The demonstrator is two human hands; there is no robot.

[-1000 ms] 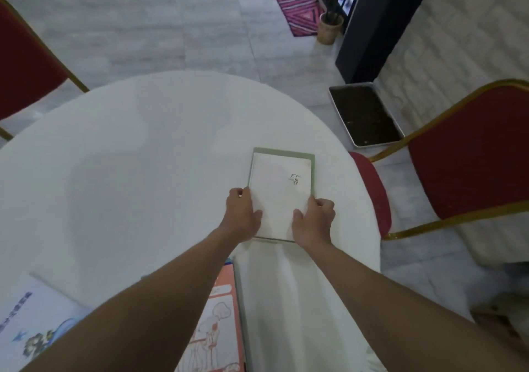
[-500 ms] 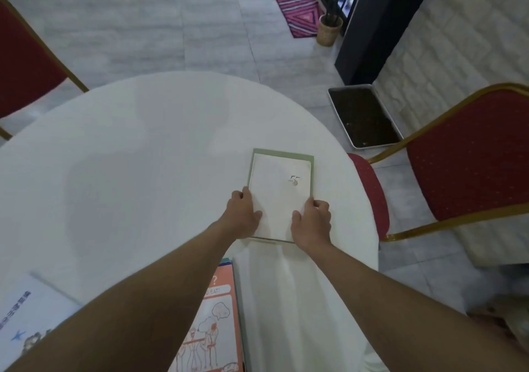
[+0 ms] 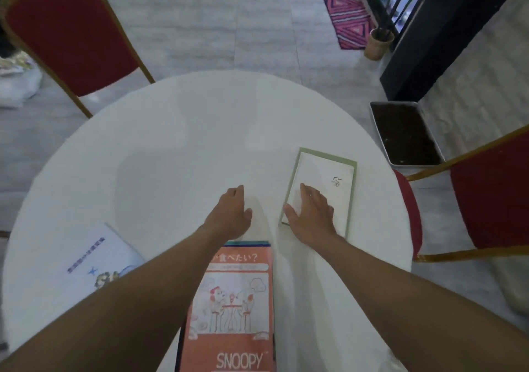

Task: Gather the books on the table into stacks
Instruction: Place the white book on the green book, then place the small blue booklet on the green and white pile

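A white book on a green-edged book (image 3: 326,177) forms a small stack at the right of the round white table (image 3: 171,148). My right hand (image 3: 310,214) lies flat on the stack's near left corner, fingers spread. My left hand (image 3: 230,213) hovers over bare tablecloth just left of the stack, fingers loose, holding nothing. An orange Snoopy book (image 3: 234,306) lies near me between my forearms, on top of a darker book. A white and blue book (image 3: 100,257) sits at the near left, partly hidden by my left forearm.
A red chair with a gold frame (image 3: 71,37) stands at the table's far left, another (image 3: 486,200) at its right. On the floor beyond are a tray of dark soil (image 3: 403,134), a potted plant (image 3: 378,42) and a pink patterned rug (image 3: 347,17).
My left hand has come off the white book and moved left onto the cloth. My right hand has flattened on the stack. The view has tilted back, so the near books show more.
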